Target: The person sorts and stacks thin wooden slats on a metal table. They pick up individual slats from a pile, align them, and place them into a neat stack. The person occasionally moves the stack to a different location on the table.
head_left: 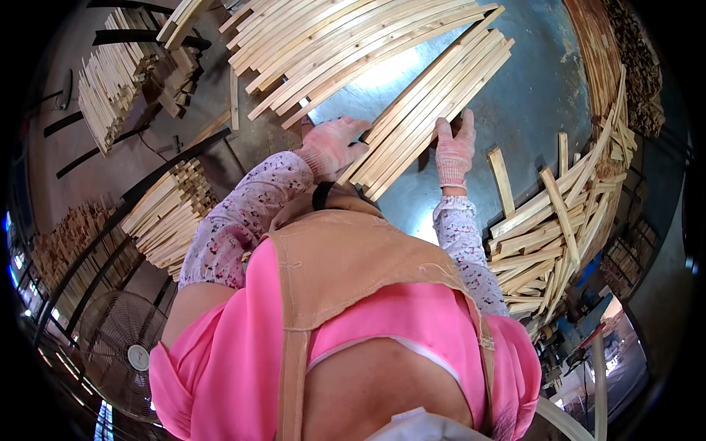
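A row of pale wooden strips [434, 110] lies side by side on a blue-grey metal table [548, 66], slanting away to the upper right. My left hand [333, 145], in a pinkish knit glove, is at the row's left edge near its close end, thumb and fingers apart. On the other side, my gloved right hand [454, 149] has its fingers spread beside the right edge, the thumb next to the outermost strip. Whether either hand presses on the wood is hard to tell. Beyond them, a wider layer of strips [346, 40] covers the far left of the table.
A jumbled heap of wooden offcuts [544, 235] lies at right, with a loose short piece [501, 180] beside it. Stacked strips [173, 213] sit on black metal racks at left. A standing fan [125, 353] is at lower left.
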Demonstrator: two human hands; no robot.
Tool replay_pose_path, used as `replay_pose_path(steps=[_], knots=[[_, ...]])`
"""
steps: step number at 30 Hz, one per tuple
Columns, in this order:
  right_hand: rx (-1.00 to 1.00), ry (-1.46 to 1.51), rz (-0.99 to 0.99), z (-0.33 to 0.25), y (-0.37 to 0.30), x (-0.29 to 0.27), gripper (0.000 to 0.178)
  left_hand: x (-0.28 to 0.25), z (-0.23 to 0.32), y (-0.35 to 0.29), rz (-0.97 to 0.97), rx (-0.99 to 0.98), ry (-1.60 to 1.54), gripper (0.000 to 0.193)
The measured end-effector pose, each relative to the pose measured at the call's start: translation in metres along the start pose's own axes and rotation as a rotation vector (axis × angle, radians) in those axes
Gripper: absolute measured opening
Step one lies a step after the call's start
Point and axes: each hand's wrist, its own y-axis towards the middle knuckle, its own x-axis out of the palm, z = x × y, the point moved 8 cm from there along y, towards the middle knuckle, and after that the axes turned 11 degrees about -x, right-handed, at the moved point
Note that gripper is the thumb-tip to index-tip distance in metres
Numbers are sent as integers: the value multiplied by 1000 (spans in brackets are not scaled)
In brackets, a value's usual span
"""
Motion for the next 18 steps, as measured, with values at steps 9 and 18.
replay_pose_path(steps=[9,18], knots=[[17,105,182,8,13,10,72,35,25,7,110,-59,-459,65],[67,265,-56,-5,20,16,54,-16,-34,-30,307,-27,-648,74]])
